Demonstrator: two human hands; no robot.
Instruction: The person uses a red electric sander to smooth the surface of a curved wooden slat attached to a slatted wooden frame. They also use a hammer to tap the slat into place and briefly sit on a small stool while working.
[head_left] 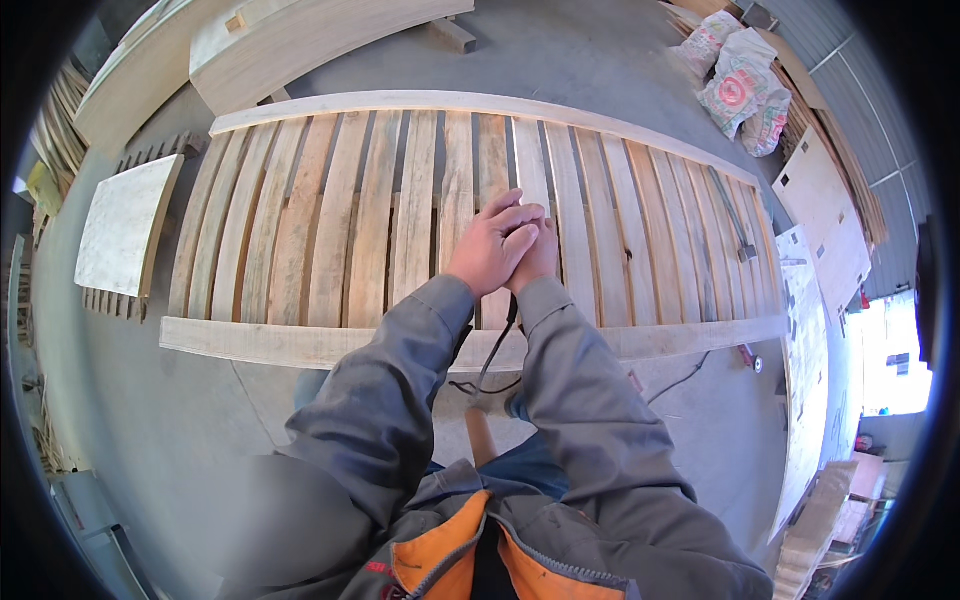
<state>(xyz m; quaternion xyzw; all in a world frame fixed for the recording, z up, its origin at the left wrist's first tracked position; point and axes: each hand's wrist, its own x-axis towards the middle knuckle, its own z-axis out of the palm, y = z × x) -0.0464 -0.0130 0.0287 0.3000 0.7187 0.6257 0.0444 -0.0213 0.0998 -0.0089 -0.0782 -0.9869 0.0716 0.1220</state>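
Note:
My left hand [487,248] and my right hand [540,250] are pressed together above the middle of a slatted wooden panel [350,345]. The left fingers lie closed across the right hand, whose own fingers are mostly covered. Whatever the right hand may hold is hidden. A thin black cord [497,352] hangs below my wrists and loops near the panel's near rail; where its upper end starts cannot be seen. On the panel's right part lies a hammer [746,253] with a long, thin handle.
A pale board [125,222] rests on slatted wood at left. Large curved-looking boards [290,50] stand at the far left. White sacks [740,80] and sheets of board [825,210] line the right side. A dark cable [680,380] and a small tool [750,358] lie on the floor.

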